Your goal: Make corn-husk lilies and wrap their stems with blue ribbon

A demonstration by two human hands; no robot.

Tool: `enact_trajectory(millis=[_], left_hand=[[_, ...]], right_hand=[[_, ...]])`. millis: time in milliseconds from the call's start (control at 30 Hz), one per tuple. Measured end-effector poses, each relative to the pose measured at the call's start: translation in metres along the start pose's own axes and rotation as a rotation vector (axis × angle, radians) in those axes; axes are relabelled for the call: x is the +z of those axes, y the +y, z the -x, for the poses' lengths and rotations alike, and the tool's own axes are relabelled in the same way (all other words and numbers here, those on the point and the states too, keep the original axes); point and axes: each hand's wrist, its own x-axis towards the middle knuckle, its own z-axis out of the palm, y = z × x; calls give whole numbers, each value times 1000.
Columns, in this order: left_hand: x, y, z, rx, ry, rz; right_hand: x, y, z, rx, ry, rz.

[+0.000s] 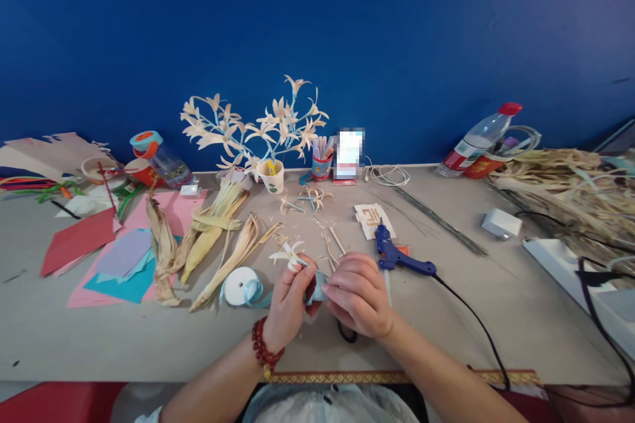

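Observation:
My left hand point(290, 297), with red beads at its wrist, pinches a pale husk flower point(288, 254) near its base, petals pointing up and left. A strip of light blue ribbon point(319, 287) stretches from the flower's base to my right hand point(361, 294). My right fingertips are closed on this ribbon, just beside the left hand. The flower's stem is mostly hidden by my fingers. Left of my hands sits a white ribbon spool point(235, 286), with blue ribbon trailing from it towards my left wrist. Small finished husk flowers point(315, 198) lie beyond my hands.
A blue glue gun point(397, 254) lies right of my hands, its black cord running to the front edge. Corn husks point(238, 261) and coloured paper point(126, 264) spread left. A paper cup point(271, 178) holds flower branches. Wires point(439, 221) and a power strip point(570, 277) are right.

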Motion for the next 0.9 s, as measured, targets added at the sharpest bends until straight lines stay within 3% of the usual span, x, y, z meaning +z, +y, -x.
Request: enact_trajectory(millis=[200,400,533,767,900], left_hand=[[2,1,0,40,-75,-32],[-3,1,-2,83,-192,-96],[-6,0,-2,108,-233,-151],[-8,1,-3,140,-243,-184],[-9,-1,-4,160,-222,-166]], right_hand=[[5,4,8,184,108,-226],[13,3,15,610,187,-494],[19,2,11,799,228,-710],[28,0,16,1122,170,-1107],[30,-3,17,1198,146,-1208]])
